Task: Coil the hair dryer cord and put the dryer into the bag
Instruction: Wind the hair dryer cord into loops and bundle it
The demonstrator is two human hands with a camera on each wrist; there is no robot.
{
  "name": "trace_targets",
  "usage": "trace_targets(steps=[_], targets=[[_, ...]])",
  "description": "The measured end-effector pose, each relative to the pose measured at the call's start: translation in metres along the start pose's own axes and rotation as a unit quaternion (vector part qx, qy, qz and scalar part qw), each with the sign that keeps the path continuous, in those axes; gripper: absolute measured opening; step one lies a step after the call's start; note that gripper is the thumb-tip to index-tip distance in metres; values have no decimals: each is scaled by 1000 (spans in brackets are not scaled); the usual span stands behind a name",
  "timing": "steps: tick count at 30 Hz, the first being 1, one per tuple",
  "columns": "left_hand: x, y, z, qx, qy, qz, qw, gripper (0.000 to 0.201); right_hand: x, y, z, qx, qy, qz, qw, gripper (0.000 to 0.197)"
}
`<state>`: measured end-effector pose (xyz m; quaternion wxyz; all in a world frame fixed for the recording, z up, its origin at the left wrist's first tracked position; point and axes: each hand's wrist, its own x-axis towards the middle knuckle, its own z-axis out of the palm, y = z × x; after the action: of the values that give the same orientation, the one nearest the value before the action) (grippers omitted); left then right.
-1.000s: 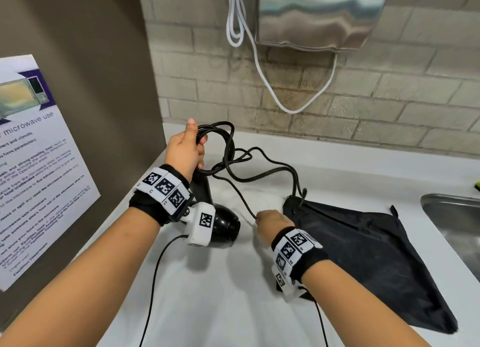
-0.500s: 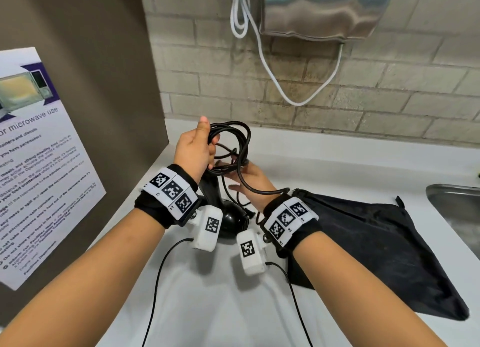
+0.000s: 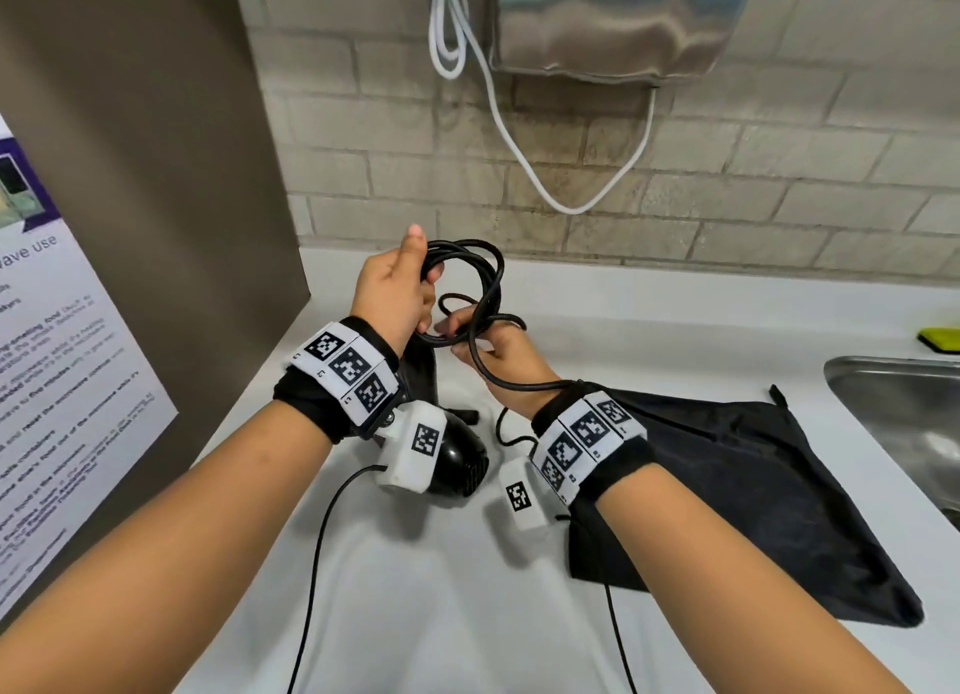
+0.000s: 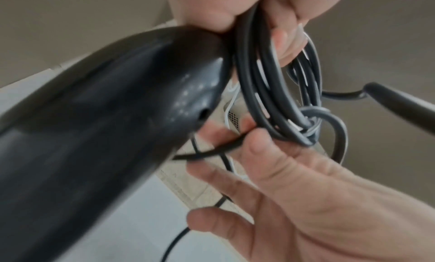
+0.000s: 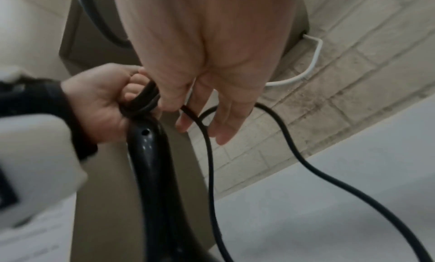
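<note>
The black hair dryer [image 3: 460, 465] hangs nose-down over the white counter [image 3: 467, 615], partly hidden by my left wrist camera. My left hand [image 3: 397, 291] grips the coiled cord [image 3: 480, 278] together with the tip of the dryer's handle [image 4: 117, 117]; the loops [image 4: 266, 80] run through its curled fingers. My right hand [image 3: 496, 353] is just right of the coil and pinches a loose strand [image 5: 188, 110] between thumb and fingers. The rest of that strand drapes over my right wrist. The black bag [image 3: 753, 485] lies flat on the counter to the right.
A steel sink [image 3: 893, 413] is set in the counter at the far right, with a yellow-green sponge [image 3: 940, 339] behind it. A metal dispenser [image 3: 613, 18] and a white cable [image 3: 498, 122] hang on the brick wall. A brown panel with a poster [image 3: 62, 381] closes the left side.
My right hand has come up from the counter beside the bag to the coil, bringing the loose cord with it. The cord no longer lies across the bag's mouth.
</note>
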<state>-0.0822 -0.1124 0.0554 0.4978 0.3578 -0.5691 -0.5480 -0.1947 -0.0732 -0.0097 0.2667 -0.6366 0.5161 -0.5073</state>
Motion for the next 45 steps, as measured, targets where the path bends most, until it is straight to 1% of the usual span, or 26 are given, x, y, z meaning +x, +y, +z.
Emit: trace_targets(steps=[1, 3, 5, 6, 7, 10, 12, 14, 15, 17, 20, 22, 23, 25, 26, 27, 28, 29, 30, 31, 32, 34, 37, 41, 43, 45], targets=[[1, 1, 1, -4, 3, -1, 1000, 48, 4, 3, -2, -45, 11, 0, 999, 15], [4, 1, 1, -14, 13, -1, 1000, 48, 8, 11, -7, -107, 28, -25, 993, 19], [6, 2, 1, -18, 28, 5, 999, 48, 9, 17, -9, -133, 42, -52, 989, 20], [7, 4, 0, -19, 33, 9, 999, 48, 10, 21, -8, -136, 44, -51, 989, 20], [8, 6, 1, -20, 38, 14, 999, 48, 11, 24, -7, -132, 40, -31, 990, 19], [12, 16, 1, -27, 54, 27, 998, 47, 12, 30, 2, -121, 11, 60, 991, 20], [16, 24, 0, -43, 67, 36, 996, 48, 12, 37, 8, -146, -5, 106, 984, 18], [20, 30, -2, -58, 72, 46, 995, 49, 11, 44, 11, -170, -9, 167, 971, 20], [21, 33, -3, -63, 72, 49, 994, 50, 10, 47, 11, -176, -9, 184, 967, 21], [22, 38, -6, -73, 77, 54, 993, 50, 11, 53, 10, -209, -14, 191, 959, 24], [21, 44, -11, -98, 75, 59, 991, 50, 12, 58, 4, -250, -23, 234, 939, 20], [21, 45, -13, -104, 75, 59, 990, 52, 16, 61, -1, -275, -33, 245, 929, 26], [21, 44, -13, -107, 77, 61, 989, 53, 18, 62, -2, -283, -44, 248, 926, 25], [21, 41, -11, -114, 74, 63, 989, 53, 22, 57, -5, -297, -78, 258, 916, 18], [21, 39, -10, -116, 68, 61, 989, 52, 25, 54, -7, -298, -87, 261, 914, 18], [22, 37, -10, -118, 63, 57, 989, 51, 28, 50, -8, -290, -83, 257, 918, 23], [23, 36, -10, -118, 59, 53, 990, 50, 31, 44, -10, -257, -66, 241, 933, 29], [25, 34, -10, -117, 57, 49, 990, 50, 34, 37, -10, -197, -45, 205, 958, 34], [26, 33, -11, -114, 54, 47, 991, 50, 38, 28, -9, -124, -27, 154, 980, 37], [27, 31, -10, -109, 50, 45, 992, 51, 41, 19, -9, -57, -22, 97, 993, 40], [29, 29, -10, -101, 47, 41, 993, 52, 43, 11, -8, -3, -34, 48, 998, 43], [31, 25, -10, -76, 44, 31, 996, 53, 46, -3, -8, 76, -78, -2, 994, 50], [34, 20, -11, -70, 45, 34, 996, 54, 47, -9, -8, 165, -114, -16, 980, 51], [38, 13, -11, -51, 43, 28, 997, 54, 47, -1, -6, 181, -104, -32, 977, 40], [40, 8, -11, -45, 39, 20, 998, 56, 46, -1, -6, 194, -117, -32, 974, 37], [42, 4, -12, -43, 33, 13, 998, 60, 45, 0, -6, 184, -128, -34, 974, 33]])
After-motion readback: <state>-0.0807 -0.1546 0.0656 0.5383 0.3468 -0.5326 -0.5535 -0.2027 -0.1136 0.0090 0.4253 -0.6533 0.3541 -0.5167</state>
